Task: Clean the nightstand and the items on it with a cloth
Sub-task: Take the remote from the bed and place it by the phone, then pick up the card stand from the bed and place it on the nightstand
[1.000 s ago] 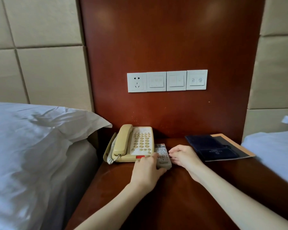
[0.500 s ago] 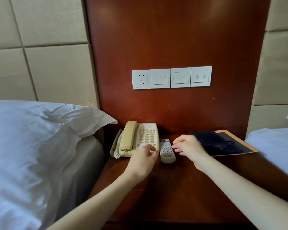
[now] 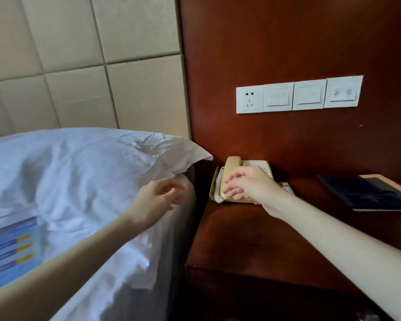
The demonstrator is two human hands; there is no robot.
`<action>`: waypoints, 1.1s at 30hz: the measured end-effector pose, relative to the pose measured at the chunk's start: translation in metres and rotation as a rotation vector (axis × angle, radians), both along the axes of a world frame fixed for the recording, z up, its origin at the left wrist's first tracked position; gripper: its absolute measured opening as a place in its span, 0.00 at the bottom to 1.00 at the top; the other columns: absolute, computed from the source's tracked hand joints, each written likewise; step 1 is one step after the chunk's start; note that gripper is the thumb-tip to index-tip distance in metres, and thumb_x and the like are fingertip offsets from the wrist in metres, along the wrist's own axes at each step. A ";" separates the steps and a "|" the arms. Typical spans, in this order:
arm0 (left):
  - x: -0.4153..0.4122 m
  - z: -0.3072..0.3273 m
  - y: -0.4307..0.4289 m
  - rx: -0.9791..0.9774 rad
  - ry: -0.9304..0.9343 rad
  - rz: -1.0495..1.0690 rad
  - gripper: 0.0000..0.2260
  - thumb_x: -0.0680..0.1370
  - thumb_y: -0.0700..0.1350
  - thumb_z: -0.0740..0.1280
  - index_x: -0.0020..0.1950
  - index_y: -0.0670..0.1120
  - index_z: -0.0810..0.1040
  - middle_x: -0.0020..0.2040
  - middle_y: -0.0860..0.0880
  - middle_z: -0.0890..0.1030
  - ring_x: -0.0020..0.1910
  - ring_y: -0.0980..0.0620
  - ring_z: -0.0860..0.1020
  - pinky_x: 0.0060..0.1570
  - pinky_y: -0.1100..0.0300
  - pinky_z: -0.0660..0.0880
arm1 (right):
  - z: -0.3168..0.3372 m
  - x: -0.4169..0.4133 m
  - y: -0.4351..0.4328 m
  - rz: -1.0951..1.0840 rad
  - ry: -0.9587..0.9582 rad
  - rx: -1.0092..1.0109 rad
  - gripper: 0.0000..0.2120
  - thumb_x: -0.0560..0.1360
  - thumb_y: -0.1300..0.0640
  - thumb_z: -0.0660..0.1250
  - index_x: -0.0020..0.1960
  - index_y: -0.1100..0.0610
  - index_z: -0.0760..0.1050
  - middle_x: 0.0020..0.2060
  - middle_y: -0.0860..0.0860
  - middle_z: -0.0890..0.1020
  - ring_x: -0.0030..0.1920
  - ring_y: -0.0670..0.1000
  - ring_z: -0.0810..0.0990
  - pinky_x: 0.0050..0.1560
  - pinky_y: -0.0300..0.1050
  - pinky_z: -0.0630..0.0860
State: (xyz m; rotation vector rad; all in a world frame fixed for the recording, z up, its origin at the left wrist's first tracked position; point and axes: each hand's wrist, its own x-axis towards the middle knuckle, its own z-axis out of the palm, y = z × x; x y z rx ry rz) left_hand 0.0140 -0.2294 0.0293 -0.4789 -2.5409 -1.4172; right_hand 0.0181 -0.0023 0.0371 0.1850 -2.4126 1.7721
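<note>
The dark wooden nightstand (image 3: 252, 246) carries a beige telephone (image 3: 234, 162) at its back left. My right hand (image 3: 252, 186) reaches over the phone with fingers spread above the handset; I cannot tell whether it touches. A sliver of the grey remote (image 3: 286, 186) shows just right of that hand. My left hand (image 3: 158, 198) hovers over the bed's edge left of the nightstand, fingers loosely curled, holding nothing. A blue striped item (image 3: 12, 249), possibly a cloth, lies on the bed at far left.
A dark folder (image 3: 366, 193) on a tan board lies at the nightstand's back right. A white pillow (image 3: 79, 163) and bedding press against the nightstand's left side. A white socket and switch panel (image 3: 299, 96) sits on the wooden wall above.
The view has swung left. My left hand left the remote and phone and moved over the bed. My right hand moved left from beside the remote to above the phone's handset.
</note>
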 end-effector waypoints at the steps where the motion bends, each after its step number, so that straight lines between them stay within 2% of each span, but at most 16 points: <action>1: 0.002 0.002 -0.016 0.003 -0.011 0.020 0.08 0.78 0.38 0.62 0.45 0.47 0.80 0.43 0.45 0.84 0.42 0.50 0.82 0.41 0.60 0.77 | 0.002 0.001 -0.014 0.039 0.002 0.000 0.05 0.75 0.64 0.63 0.44 0.58 0.78 0.40 0.55 0.85 0.39 0.49 0.84 0.35 0.36 0.78; 3: 0.006 0.007 -0.047 0.007 -0.022 0.055 0.08 0.79 0.37 0.61 0.47 0.45 0.80 0.44 0.43 0.84 0.42 0.49 0.82 0.42 0.58 0.77 | 0.005 0.003 -0.043 0.110 0.014 0.024 0.05 0.75 0.64 0.63 0.46 0.60 0.78 0.41 0.56 0.85 0.41 0.51 0.84 0.36 0.36 0.77; 7: 0.020 0.023 -0.109 -0.039 0.006 0.092 0.09 0.79 0.37 0.61 0.47 0.46 0.80 0.44 0.46 0.84 0.40 0.55 0.83 0.39 0.64 0.77 | 0.009 0.008 -0.102 0.248 0.018 0.019 0.06 0.74 0.65 0.63 0.49 0.61 0.77 0.44 0.59 0.85 0.39 0.50 0.82 0.36 0.36 0.75; 11: 0.035 0.040 -0.167 -0.100 0.023 0.183 0.10 0.79 0.36 0.60 0.47 0.46 0.80 0.44 0.47 0.84 0.39 0.59 0.82 0.39 0.67 0.76 | 0.012 0.012 -0.160 0.380 0.021 -0.029 0.06 0.75 0.64 0.63 0.51 0.63 0.76 0.43 0.58 0.84 0.38 0.50 0.82 0.38 0.38 0.76; 18: 0.046 0.037 -0.241 -0.156 0.024 0.371 0.08 0.77 0.37 0.63 0.47 0.47 0.81 0.45 0.48 0.84 0.46 0.51 0.81 0.48 0.56 0.76 | 0.005 0.014 -0.242 0.541 0.084 0.057 0.05 0.75 0.64 0.63 0.44 0.56 0.75 0.39 0.54 0.83 0.36 0.49 0.81 0.39 0.42 0.76; 20: 0.041 0.031 -0.256 -0.233 0.084 0.444 0.08 0.76 0.38 0.66 0.45 0.49 0.81 0.44 0.50 0.84 0.45 0.52 0.81 0.47 0.59 0.75 | 0.001 0.011 -0.257 0.554 0.089 0.072 0.05 0.74 0.63 0.64 0.43 0.54 0.75 0.39 0.53 0.83 0.36 0.49 0.81 0.38 0.42 0.77; 22: 0.035 0.025 -0.270 -0.350 0.157 0.508 0.08 0.75 0.39 0.68 0.44 0.52 0.80 0.42 0.54 0.83 0.43 0.56 0.79 0.43 0.68 0.70 | -0.004 0.007 -0.269 0.544 0.082 0.077 0.04 0.73 0.62 0.65 0.44 0.55 0.76 0.41 0.54 0.82 0.37 0.49 0.81 0.37 0.41 0.78; 24: 0.029 0.018 -0.282 -0.453 0.175 0.544 0.08 0.74 0.40 0.69 0.49 0.52 0.80 0.45 0.53 0.82 0.45 0.55 0.78 0.43 0.68 0.68 | -0.009 0.003 -0.280 0.536 0.061 0.082 0.03 0.73 0.63 0.66 0.44 0.56 0.76 0.42 0.55 0.81 0.37 0.50 0.81 0.37 0.41 0.79; 26: 0.022 0.012 -0.292 -0.541 0.148 0.572 0.10 0.75 0.41 0.69 0.55 0.49 0.79 0.52 0.49 0.81 0.51 0.51 0.77 0.49 0.61 0.69 | -0.015 0.001 -0.288 0.534 0.022 0.094 0.04 0.72 0.64 0.65 0.45 0.56 0.75 0.42 0.55 0.80 0.36 0.51 0.80 0.38 0.43 0.79; 28: 0.018 0.006 -0.303 -0.586 0.076 0.590 0.13 0.75 0.42 0.69 0.59 0.48 0.77 0.57 0.48 0.80 0.55 0.49 0.77 0.52 0.57 0.70 | -0.022 0.001 -0.297 0.562 -0.032 0.096 0.05 0.72 0.66 0.65 0.46 0.57 0.74 0.41 0.55 0.79 0.35 0.51 0.79 0.37 0.43 0.78; 31: 0.013 -0.004 -0.314 -0.580 -0.042 0.596 0.13 0.75 0.44 0.68 0.60 0.48 0.77 0.57 0.47 0.79 0.53 0.47 0.77 0.49 0.59 0.70 | -0.028 0.003 -0.306 0.601 -0.062 0.083 0.08 0.72 0.69 0.65 0.49 0.60 0.74 0.39 0.55 0.78 0.32 0.48 0.79 0.33 0.36 0.76; 33: 0.011 -0.010 -0.318 -0.577 -0.055 0.597 0.09 0.76 0.44 0.67 0.55 0.46 0.79 0.53 0.45 0.81 0.50 0.47 0.77 0.44 0.60 0.68 | -0.028 0.003 -0.310 0.616 -0.062 0.083 0.08 0.72 0.69 0.65 0.49 0.61 0.74 0.40 0.56 0.78 0.34 0.49 0.78 0.35 0.36 0.76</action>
